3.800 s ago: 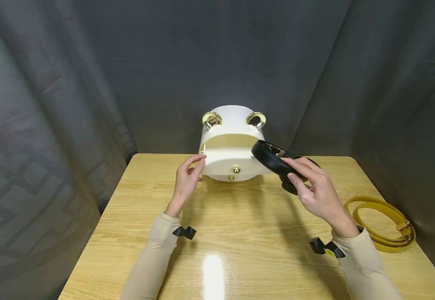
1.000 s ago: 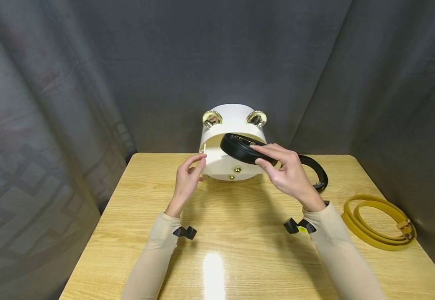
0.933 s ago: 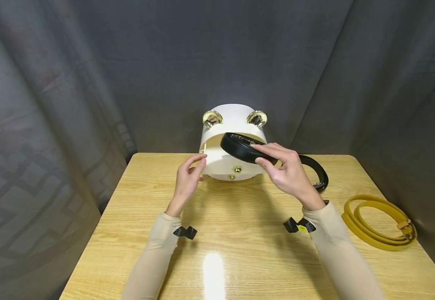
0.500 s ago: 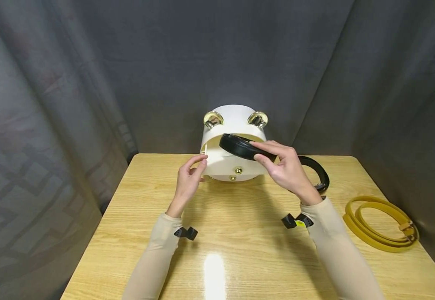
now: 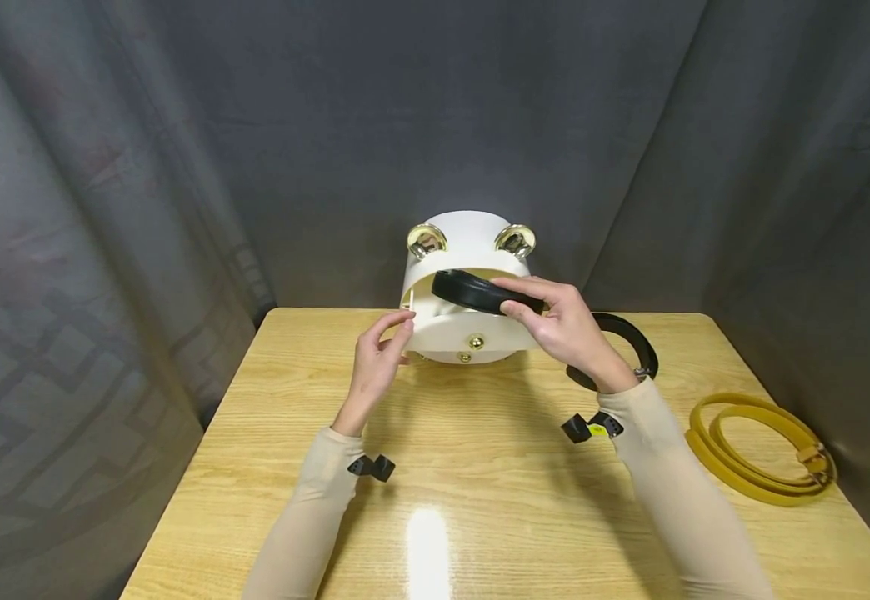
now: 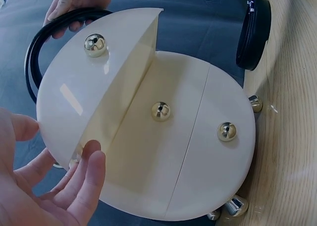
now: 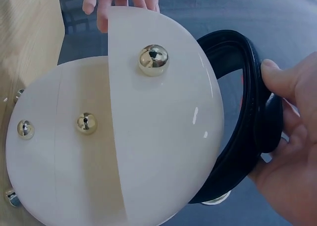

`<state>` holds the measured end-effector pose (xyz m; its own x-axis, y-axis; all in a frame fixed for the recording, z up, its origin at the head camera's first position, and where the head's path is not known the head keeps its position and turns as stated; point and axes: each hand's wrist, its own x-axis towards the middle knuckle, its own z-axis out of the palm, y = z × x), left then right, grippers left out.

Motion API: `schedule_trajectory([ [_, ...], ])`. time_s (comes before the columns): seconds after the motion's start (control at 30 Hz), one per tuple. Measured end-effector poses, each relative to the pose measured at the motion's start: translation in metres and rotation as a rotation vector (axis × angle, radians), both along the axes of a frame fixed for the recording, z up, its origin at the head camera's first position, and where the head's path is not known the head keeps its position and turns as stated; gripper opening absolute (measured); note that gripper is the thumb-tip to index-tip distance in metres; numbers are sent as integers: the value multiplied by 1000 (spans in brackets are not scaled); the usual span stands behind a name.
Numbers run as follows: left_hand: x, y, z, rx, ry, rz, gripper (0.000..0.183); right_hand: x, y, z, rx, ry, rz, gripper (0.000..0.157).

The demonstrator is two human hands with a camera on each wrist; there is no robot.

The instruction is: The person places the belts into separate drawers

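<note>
A white rounded storage box (image 5: 472, 233) with gold ear-like rings and gold knobs stands at the back of the table. Its top compartment's flap (image 7: 163, 117) is tilted forward, leaving a gap above it. My left hand (image 5: 378, 358) holds the flap's left edge, thumb and fingers on either side, as the left wrist view shows. My right hand (image 5: 562, 325) pinches a coiled black belt (image 5: 468, 292) between thumb and fingers. In the head view the coil overlaps the opening; how far it is inside cannot be told.
Another coiled black belt (image 5: 633, 337) lies on the wooden table (image 5: 480, 467) right of the box, partly behind my right hand. Farther right lies a coiled mustard-yellow belt (image 5: 735, 483). A grey curtain (image 5: 330, 125) hangs close behind the box.
My right hand has carried the black belt leftward from beside the box to its opening, then slightly farther left in the last half second. My left hand has stayed on the flap's edge.
</note>
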<state>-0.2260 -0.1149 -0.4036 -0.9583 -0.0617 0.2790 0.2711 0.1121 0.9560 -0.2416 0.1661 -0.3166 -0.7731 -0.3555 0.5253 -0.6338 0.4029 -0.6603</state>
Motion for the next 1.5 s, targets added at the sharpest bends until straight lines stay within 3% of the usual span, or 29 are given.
schedule_trajectory([
  [0.5,1,1,-3,73,-18,-28,33,-10,-3,1,97,11,35,34],
  [1.27,1,-2,-2,111,-8,-29,33,-26,-5,11,158,-168,26,33],
  [1.5,1,-3,0,101,-5,-37,34,-30,-7,12,149,-128,9,30],
])
